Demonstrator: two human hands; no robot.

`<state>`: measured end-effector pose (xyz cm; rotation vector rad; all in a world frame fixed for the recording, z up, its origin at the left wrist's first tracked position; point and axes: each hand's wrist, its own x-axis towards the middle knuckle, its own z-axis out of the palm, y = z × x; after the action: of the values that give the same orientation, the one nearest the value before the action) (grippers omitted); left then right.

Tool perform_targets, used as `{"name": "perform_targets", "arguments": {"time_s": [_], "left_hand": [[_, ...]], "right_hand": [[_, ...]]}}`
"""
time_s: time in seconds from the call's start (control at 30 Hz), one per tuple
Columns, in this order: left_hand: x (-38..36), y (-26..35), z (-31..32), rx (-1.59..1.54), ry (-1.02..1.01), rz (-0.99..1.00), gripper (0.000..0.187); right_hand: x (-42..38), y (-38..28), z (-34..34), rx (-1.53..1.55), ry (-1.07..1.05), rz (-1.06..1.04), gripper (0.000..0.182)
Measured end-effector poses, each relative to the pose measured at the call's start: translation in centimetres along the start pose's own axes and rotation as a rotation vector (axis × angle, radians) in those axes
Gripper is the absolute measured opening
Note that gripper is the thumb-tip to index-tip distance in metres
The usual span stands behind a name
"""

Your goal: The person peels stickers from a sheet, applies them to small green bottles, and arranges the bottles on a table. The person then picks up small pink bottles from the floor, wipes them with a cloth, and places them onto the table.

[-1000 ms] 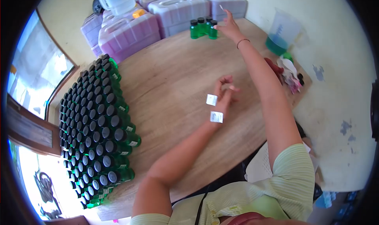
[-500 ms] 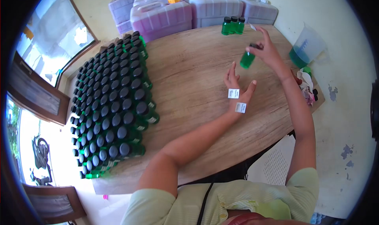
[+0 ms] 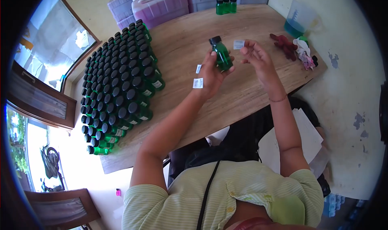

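Observation:
A green bottle (image 3: 222,56) with a black cap is gripped in my left hand (image 3: 212,74), tilted over the table. Two small white labels (image 3: 198,83) are stuck on the back of that hand and wrist. Just to the right, my right hand (image 3: 258,60) pinches another white label (image 3: 239,44) between thumb and forefinger, close to the bottle but apart from it. No label shows on the visible side of the held bottle.
Many black-capped green bottles (image 3: 121,76) stand packed in rows on the table's left. Three more bottles (image 3: 226,7) stand at the far edge, before large jugs (image 3: 161,8). A measuring jug (image 3: 297,22) with green liquid, a dark red glove (image 3: 284,46) and crumpled cloth (image 3: 305,54) lie right.
The bottle has passed from my right hand into my left. My right hand has come down and left, still holding the label. The camera view has shifted.

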<state>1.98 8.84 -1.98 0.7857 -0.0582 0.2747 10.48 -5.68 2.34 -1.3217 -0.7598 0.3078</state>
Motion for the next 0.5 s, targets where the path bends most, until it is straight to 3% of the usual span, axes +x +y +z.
{"name": "perform_targets", "arguments": {"time_s": [0.23,0.5], "left_hand": [[-4.2,2.1,-1.3,-0.013,-0.021,-0.045,0.037],[-5.9,2.2,-0.9,0.019,-0.038,0.001,0.038]], "right_hand": [[-3.3,2.0,4.0,-0.042,-0.087,0.011,0.025],[-4.2,1.5,6.0,-0.27,-0.043,-0.084,0.031]]}}
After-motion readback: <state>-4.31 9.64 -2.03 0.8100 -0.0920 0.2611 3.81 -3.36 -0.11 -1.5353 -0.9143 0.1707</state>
